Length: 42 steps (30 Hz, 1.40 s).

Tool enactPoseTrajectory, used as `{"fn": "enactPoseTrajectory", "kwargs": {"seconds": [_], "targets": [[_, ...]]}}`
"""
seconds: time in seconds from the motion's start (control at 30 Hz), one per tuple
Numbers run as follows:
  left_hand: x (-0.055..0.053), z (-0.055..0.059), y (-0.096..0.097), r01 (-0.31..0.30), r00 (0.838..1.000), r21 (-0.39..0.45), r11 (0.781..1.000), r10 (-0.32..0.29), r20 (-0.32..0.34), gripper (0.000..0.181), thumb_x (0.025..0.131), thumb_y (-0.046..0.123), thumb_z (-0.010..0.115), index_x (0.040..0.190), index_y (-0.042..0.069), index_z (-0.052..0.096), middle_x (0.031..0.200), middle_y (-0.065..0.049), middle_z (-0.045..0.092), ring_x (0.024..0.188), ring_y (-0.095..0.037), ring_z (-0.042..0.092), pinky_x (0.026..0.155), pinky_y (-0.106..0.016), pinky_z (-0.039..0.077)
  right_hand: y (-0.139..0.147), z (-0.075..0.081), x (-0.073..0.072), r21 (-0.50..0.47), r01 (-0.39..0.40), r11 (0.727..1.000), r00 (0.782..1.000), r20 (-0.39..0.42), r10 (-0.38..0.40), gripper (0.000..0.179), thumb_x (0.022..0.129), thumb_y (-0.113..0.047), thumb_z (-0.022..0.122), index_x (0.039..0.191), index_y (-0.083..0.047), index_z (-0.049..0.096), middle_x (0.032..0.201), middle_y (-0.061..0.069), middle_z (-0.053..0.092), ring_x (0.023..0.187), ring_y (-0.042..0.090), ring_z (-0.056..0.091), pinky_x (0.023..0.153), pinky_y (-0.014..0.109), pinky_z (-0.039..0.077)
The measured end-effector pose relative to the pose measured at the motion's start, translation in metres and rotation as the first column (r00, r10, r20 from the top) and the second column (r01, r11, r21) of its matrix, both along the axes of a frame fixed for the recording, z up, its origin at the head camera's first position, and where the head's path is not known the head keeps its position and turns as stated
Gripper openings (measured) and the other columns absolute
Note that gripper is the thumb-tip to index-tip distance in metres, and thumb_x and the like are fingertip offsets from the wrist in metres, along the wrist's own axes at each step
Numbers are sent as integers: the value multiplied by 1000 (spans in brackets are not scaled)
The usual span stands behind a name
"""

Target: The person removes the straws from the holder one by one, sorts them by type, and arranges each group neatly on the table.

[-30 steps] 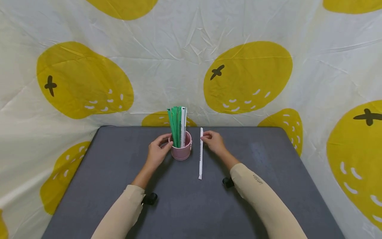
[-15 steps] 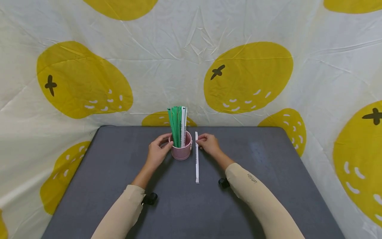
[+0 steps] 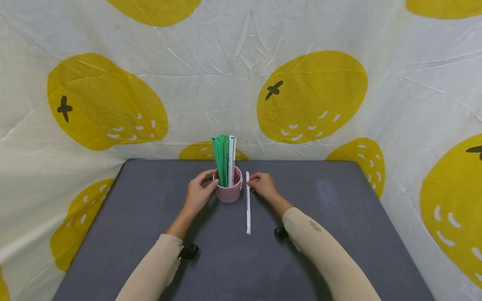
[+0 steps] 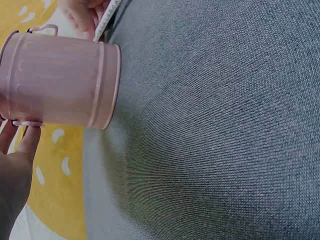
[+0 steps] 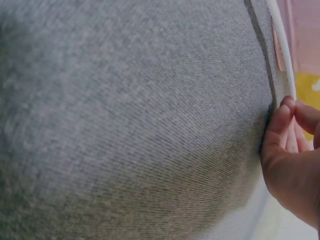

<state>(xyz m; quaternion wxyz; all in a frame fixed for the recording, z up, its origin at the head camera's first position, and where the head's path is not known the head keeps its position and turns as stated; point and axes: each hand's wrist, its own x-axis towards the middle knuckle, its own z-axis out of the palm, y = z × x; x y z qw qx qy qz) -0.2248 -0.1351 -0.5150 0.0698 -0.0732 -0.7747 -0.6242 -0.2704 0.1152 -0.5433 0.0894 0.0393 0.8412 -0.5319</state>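
Pink bucket (image 3: 228, 195), white straw (image 3: 248, 214) beside it.
Left hand (image 3: 198, 190) fingers gripping bucket side; right hand (image 3: 265, 186) fingertips pinching straw.

Upright pink bucket (image 3: 228, 195) holding green and white sticks (image 3: 222, 162); just beside it, a slim white stick (image 3: 248, 209), pinched near its far end.

Cloth wall (image 3: 211, 54): lit softly and evenly;
Grey table (image 3: 233, 271): soft shadows are cast under the left sleeve (image 3: 150, 269) and right sleeve (image 3: 327, 251) by light from above;
Pink bucket (image 4: 60, 82): shown clearly in the left wrist view; a dim shadow is spread nearby;
White stick (image 5: 283, 45): shown bent near the right wrist view's edge; that view's far left is blurred and darkened
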Motion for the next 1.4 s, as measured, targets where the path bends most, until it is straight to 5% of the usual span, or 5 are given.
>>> {"fn": "enactPoseTrajectory", "kwargs": {"seconds": [0.47, 0.93, 1.23, 1.4], "targets": [[1, -1, 1, 2, 1000, -10, 1000, -2, 6, 40, 95, 13, 75, 133, 5, 68, 132, -19, 69, 121, -37, 68, 98, -46, 56, -2, 3, 0, 128, -38, 991, 999, -23, 41, 18, 88, -7, 79, 104, 3, 76, 88, 12, 80, 61, 8, 68, 56, 20, 54], [2, 0, 0, -1, 1000, -14, 1000, 1, 8, 38, 95, 13, 76, 132, 8, 70, 130, -16, 71, 120, -34, 69, 97, -44, 57, -3, -2, -1, 326, -26, 945, 986, -147, 78, 17, 83, -13, 82, 95, -2, 76, 72, 5, 73, 67, 17, 67, 66, 30, 55], [0, 0, 0, -7, 1000, -17, 1000, 8, 13, 38, 95, 11, 75, 132, 7, 69, 130, -16, 71, 120, -34, 69, 97, -41, 58, 0, 0, -1, 321, -22, 947, 988, -137, 70, 20, 85, -15, 82, 98, -2, 76, 77, 5, 75, 74, 19, 68, 75, 34, 56], [1, 0, 1, -5, 1000, -13, 1000, 5, 19, 38, 95, 12, 76, 132, 7, 69, 130, -17, 71, 120, -35, 68, 97, -42, 57, 2, 1, 2, 280, -30, 960, 990, -121, 66, 19, 85, -14, 81, 97, -1, 75, 77, 6, 75, 67, 14, 68, 66, 27, 54]]}}
